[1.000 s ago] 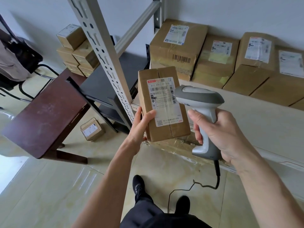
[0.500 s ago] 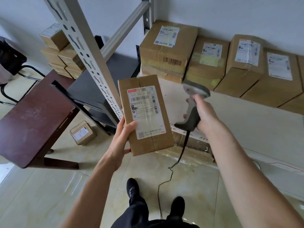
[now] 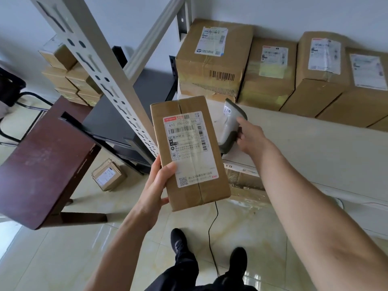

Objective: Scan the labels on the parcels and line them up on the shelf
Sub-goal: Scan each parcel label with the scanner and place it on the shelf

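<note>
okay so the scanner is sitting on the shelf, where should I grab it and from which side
Grip the scanner by its handle, the narrower lower part nearest the shelf front edge. Come from the front and right, as the right hand does; the wide head points back toward the lined-up parcels.

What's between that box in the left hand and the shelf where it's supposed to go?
Partly the scanner, which the right hand holds on the shelf just behind the parcel gripped by the left hand. The bare strip in front of the row of boxes, further right, looks unobstructed.

Held parcel left of scanner on shelf.
</note>
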